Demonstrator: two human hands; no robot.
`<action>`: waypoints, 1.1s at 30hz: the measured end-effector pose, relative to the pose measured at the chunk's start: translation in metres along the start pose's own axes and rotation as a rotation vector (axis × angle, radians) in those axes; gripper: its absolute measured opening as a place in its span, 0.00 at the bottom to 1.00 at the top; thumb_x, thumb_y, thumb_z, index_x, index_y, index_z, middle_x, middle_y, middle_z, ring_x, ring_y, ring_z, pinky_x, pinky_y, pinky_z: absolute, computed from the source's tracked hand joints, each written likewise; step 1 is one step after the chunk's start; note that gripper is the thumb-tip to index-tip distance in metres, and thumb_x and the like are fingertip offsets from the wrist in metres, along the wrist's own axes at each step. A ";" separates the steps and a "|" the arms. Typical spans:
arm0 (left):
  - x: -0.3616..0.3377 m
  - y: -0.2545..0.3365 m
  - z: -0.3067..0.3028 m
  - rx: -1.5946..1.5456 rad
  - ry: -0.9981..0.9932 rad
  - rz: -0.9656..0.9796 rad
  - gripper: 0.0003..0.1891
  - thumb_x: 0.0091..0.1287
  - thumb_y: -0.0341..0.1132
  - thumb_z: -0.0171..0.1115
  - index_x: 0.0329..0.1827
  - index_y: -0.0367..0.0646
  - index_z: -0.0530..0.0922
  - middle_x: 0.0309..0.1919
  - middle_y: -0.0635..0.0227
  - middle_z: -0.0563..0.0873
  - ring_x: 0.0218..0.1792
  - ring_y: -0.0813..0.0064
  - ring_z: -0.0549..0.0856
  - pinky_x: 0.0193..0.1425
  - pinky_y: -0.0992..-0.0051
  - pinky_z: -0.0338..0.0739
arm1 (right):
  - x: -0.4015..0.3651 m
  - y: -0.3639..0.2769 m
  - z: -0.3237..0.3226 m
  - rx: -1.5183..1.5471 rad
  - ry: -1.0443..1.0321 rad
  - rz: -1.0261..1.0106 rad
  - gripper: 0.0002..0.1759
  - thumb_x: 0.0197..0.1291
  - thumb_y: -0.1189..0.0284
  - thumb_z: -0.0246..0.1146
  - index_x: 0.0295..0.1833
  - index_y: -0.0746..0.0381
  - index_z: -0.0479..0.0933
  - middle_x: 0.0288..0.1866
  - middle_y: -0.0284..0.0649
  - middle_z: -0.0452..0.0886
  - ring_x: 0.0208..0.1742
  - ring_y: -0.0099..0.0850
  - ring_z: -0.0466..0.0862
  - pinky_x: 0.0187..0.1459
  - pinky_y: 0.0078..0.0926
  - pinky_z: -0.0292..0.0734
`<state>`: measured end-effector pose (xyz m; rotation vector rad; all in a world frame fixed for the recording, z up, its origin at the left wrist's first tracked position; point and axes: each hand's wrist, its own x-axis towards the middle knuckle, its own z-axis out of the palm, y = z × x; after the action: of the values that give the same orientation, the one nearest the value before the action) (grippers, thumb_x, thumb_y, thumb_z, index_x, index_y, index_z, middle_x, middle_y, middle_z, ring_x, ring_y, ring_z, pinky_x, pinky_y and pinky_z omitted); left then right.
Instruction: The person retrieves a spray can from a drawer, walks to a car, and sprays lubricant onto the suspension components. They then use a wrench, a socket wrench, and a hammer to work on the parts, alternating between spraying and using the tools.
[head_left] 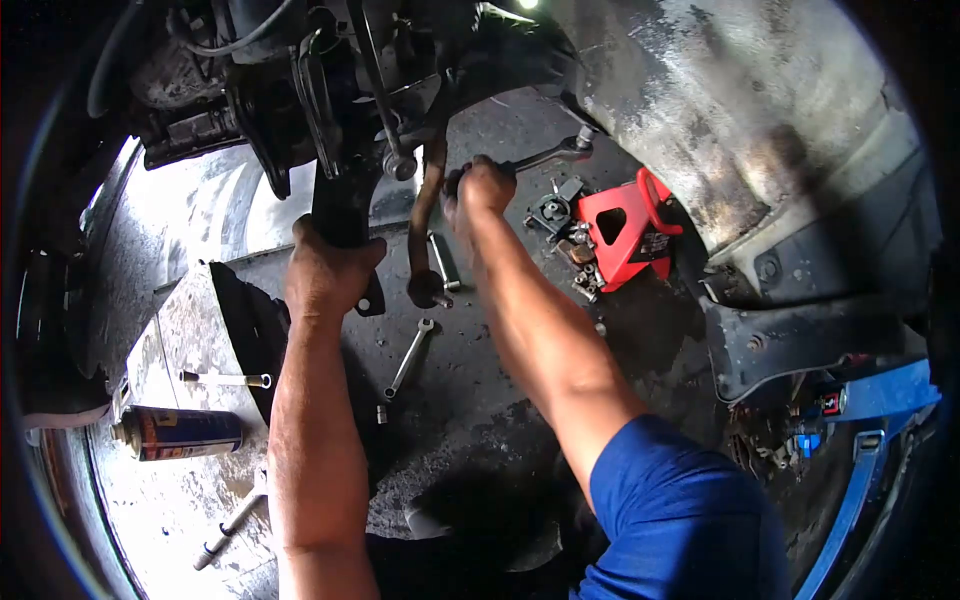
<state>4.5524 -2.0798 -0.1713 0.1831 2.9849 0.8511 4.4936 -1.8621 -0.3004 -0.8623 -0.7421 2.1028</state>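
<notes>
My right hand (483,187) is closed around the handle of a ratchet wrench (545,158). The wrench points to the right, with a socket (585,134) on its head, near the pale, dirty panel. My left hand (328,268) wraps around a dark metal suspension part (340,212) hanging below the vehicle; its thumb sticks out to the right and most of its fingers are hidden. Between my hands hangs a rusty curved bar (428,200). On the floor below lie a combination wrench (408,357), a small socket (382,413) and another wrench (443,264).
A red jack stand (625,255) stands right of my right hand, beside loose bolts and small parts (553,212). At left, a spray can (190,433) and a double-ended wrench (226,379) lie on a pale sheet. A blue jack (870,490) is at far right.
</notes>
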 end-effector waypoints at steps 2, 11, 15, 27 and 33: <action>0.004 -0.007 0.002 -0.041 0.010 0.055 0.44 0.45 0.50 0.74 0.61 0.35 0.65 0.51 0.45 0.82 0.55 0.49 0.81 0.59 0.60 0.74 | -0.050 -0.036 -0.024 -0.074 -0.028 0.071 0.08 0.58 0.73 0.59 0.27 0.52 0.69 0.21 0.30 0.69 0.19 0.24 0.71 0.20 0.27 0.66; 0.007 -0.005 -0.003 -0.073 -0.015 0.034 0.44 0.44 0.48 0.75 0.61 0.32 0.67 0.52 0.43 0.81 0.56 0.50 0.81 0.60 0.61 0.74 | -0.061 -0.134 -0.150 -0.110 -0.544 0.462 0.06 0.56 0.68 0.61 0.38 0.53 0.71 0.21 0.26 0.64 0.18 0.22 0.65 0.19 0.21 0.57; 0.002 0.003 -0.004 -0.026 0.007 0.025 0.42 0.44 0.47 0.73 0.60 0.34 0.66 0.49 0.44 0.82 0.53 0.49 0.82 0.59 0.60 0.75 | -0.054 -0.071 -0.114 0.076 -0.401 0.232 0.06 0.58 0.68 0.60 0.40 0.54 0.71 0.26 0.33 0.71 0.26 0.28 0.74 0.29 0.33 0.72; 0.003 -0.009 -0.002 -0.035 0.014 0.068 0.43 0.44 0.50 0.74 0.60 0.34 0.66 0.49 0.45 0.83 0.53 0.49 0.82 0.58 0.60 0.75 | -0.010 -0.019 -0.061 -0.227 -0.152 -0.041 0.07 0.61 0.69 0.58 0.33 0.56 0.68 0.24 0.33 0.69 0.23 0.27 0.70 0.24 0.29 0.66; 0.019 -0.012 -0.001 -0.072 -0.069 0.045 0.39 0.41 0.49 0.76 0.53 0.30 0.76 0.46 0.44 0.85 0.51 0.53 0.85 0.56 0.63 0.78 | -0.047 -0.167 -0.169 -0.238 -0.581 0.488 0.09 0.53 0.69 0.64 0.31 0.52 0.69 0.20 0.26 0.68 0.18 0.18 0.66 0.19 0.17 0.58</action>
<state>4.5326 -2.0881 -0.1770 0.2729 2.8917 0.9357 4.7136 -1.7672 -0.2674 -0.5853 -1.1925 2.7962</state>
